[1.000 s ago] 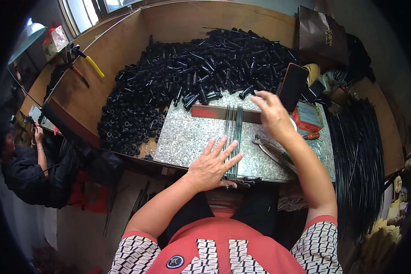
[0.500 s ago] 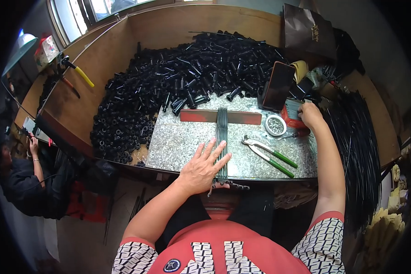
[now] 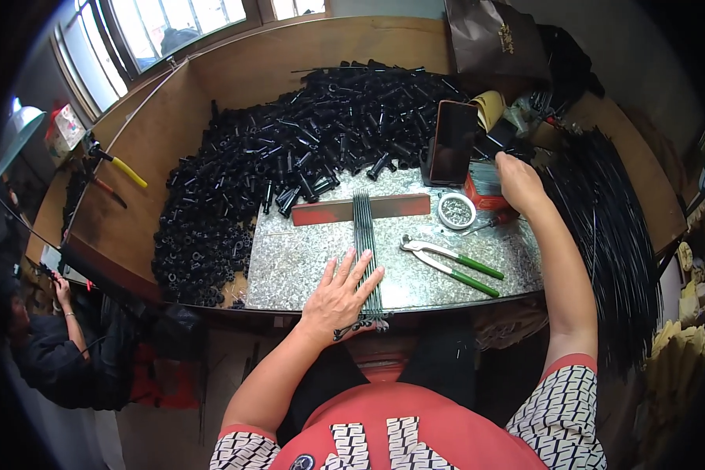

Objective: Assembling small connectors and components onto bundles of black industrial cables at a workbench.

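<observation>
My left hand [image 3: 337, 299] presses a bundle of thin dark rods [image 3: 366, 235] against the worktop, fingers spread over it and thumb showing below near the front edge. Looped or knobbed ends of the rods stick out past that edge. Their far ends rest across a reddish-brown metal bar [image 3: 407, 206]. My right hand [image 3: 521, 185] is at the red box [image 3: 484, 197] of thin pale pieces, fingertips pinched together above it; what they hold, if anything, is too small to see. Green-handled pincers [image 3: 453, 266] and a round white dish of small metal bits [image 3: 457, 211] lie between my hands.
A large heap of black tubular parts [image 3: 313, 125] fills the back and left of the bench. A phone [image 3: 453, 141] stands upright behind the dish. Long black rods [image 3: 603, 235] hang at the right. A wooden wall [image 3: 149, 157] encloses the left, where another person [image 3: 63, 337] sits.
My right hand has lifted slightly from the box, fingertips drawn together. My left hand stays on the rods. The whole view has shifted a little.
</observation>
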Available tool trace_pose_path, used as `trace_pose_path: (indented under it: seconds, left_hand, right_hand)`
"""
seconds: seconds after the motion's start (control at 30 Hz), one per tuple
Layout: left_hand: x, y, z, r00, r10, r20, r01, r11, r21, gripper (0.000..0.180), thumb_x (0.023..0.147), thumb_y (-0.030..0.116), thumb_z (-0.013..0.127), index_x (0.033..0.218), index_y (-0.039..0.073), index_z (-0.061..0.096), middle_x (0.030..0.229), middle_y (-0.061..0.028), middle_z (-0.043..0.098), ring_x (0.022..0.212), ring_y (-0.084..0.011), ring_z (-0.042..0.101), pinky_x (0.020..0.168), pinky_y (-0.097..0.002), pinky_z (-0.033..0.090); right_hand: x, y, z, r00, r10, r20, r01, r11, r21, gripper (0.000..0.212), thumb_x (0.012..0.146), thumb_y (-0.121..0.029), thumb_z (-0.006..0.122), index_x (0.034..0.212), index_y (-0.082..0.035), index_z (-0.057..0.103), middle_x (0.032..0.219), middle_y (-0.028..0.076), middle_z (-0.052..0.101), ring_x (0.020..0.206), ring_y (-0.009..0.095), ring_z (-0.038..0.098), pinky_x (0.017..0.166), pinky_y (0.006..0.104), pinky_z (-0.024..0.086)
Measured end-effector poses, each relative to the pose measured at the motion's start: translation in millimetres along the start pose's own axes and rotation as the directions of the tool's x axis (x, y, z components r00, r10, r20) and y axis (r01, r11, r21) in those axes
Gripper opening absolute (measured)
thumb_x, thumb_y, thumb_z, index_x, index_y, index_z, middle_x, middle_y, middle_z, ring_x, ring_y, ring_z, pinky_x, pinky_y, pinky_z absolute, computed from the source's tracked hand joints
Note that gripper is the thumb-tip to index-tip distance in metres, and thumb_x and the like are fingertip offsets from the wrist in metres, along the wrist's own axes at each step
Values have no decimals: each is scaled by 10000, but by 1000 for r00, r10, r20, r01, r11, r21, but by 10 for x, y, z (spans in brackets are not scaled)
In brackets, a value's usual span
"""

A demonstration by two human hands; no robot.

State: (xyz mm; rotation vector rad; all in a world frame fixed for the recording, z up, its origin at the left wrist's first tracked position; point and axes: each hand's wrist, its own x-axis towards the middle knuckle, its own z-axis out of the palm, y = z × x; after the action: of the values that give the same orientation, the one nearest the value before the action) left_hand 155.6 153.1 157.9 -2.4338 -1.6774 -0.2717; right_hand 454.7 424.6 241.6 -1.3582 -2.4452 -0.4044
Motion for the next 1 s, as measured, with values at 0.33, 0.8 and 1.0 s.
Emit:
trace_pose_path:
  seconds: [0.33, 0.8, 1.0]
  left_hand:
    - [2, 91, -158, 998, -42, 53, 47, 995, -93, 922, 711, 645, 659, 1407, 98, 399, 1488, -180, 299, 1397, -383, 228, 1120, -523, 207]
    - [-18, 73, -135, 999, -34, 41, 37, 997, -73, 888, 762, 677, 568, 1413, 100, 394, 1472, -191, 331, 1379, -391, 271, 1098, -536, 247]
    - [32, 100, -156, 999, -36, 10, 37, 993, -108, 919, 676, 600, 719, 1376, 78, 432, 1463, -195, 340, 1381, -387, 271, 1100, -521, 259]
  right_hand:
    - [125, -1355, 118, 854, -505, -127, 520, 816, 253, 291, 770, -32, 552, 1043, -97, 626, 909, 90, 581, 922, 270, 600, 759, 370, 516]
    - [163, -1503, 396, 855, -513, -73, 516, 830, 210, 195, 856, -163, 504, 944, -102, 668, 927, 99, 603, 933, 254, 609, 775, 374, 509]
    - [180, -1489, 392, 855, -514, -66, 514, 826, 229, 215, 856, -158, 505, 975, -116, 679, 925, 96, 605, 951, 257, 607, 776, 377, 509]
